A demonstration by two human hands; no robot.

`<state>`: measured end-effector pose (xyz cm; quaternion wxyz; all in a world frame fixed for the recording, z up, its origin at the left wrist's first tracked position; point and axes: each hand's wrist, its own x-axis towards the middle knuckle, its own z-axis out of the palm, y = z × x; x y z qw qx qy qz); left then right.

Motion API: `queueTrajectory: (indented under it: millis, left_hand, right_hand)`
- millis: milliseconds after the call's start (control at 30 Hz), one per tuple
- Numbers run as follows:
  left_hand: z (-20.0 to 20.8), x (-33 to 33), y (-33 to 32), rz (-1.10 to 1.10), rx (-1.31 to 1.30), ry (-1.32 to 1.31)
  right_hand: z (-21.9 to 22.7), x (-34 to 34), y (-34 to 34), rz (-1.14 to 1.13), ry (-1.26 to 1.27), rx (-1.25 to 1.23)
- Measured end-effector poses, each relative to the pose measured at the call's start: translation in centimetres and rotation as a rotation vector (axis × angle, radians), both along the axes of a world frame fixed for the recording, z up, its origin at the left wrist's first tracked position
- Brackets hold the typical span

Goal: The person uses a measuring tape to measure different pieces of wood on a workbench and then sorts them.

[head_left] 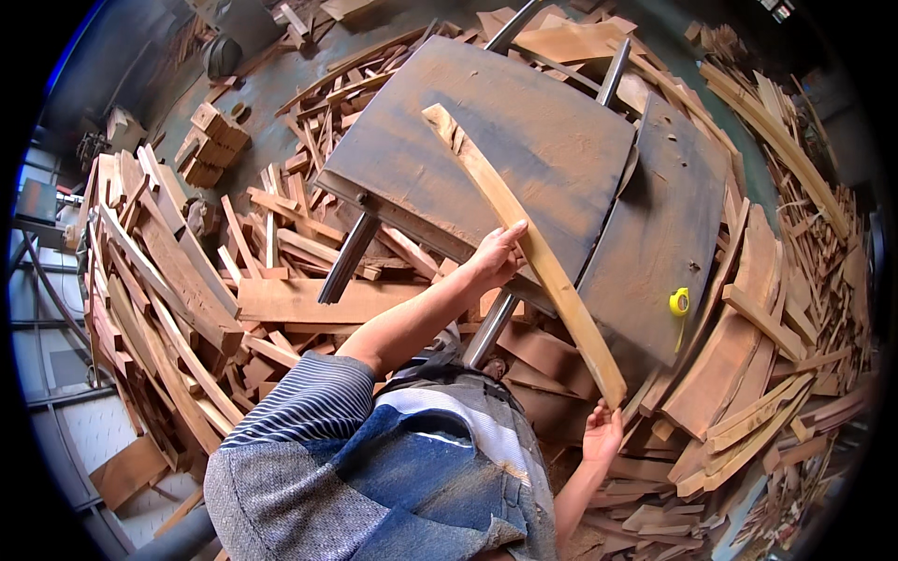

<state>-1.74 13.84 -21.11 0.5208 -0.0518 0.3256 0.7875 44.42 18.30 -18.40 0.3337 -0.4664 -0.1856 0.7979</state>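
A long, narrow, pale wooden strip (554, 269) lies slantwise over the dusty metal machine table (412, 103), its near end reaching past the front edge. My left hand (498, 254) is closed round the strip's left edge about halfway along, at the table's front. Lower right, my right hand (601, 432) pinches the near end, with the fingers partly hidden beneath it. A rough, split patch shows at the strip's far end. Right of the strip, a thin dark metal piece (630, 170), perhaps a saw blade, stands at the gap between the table's two plates.
A yellow tape measure (679, 301) lies on the right plate (645, 271). Metal rails (350, 257) jut from the table's front and back. Curved boards (154, 252) are stacked at left, with more planks (748, 318) at right. Offcuts (281, 234) cover the floor around the table.
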Motion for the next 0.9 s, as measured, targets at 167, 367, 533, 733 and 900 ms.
queueTrajectory:
  millis: [167,367,533,733,900]
  left_hand:
    - [-1.1,-0.4,-1.3,0.030,-0.053,-0.042]
    - [1.2,-4.1,-2.4,0.034,-0.228,0.042]
    - [4.3,-8.3,-2.3,0.137,-0.084,0.158]
    - [1.4,-11.2,-3.4,0.096,-0.208,0.174]
    - [-1.2,-11.9,-5.9,-0.187,-0.412,0.273]
  right_hand:
    - [-0.2,-2.3,1.9,-0.013,-0.049,-0.024]
    - [-0.3,-5.4,0.7,0.071,-0.074,0.036]
    - [1.2,-9.9,-0.8,0.060,-0.036,0.076]
    - [1.1,-12.0,0.2,0.005,-0.027,0.125]
    - [-1.2,-13.1,4.3,0.065,-0.207,0.187]
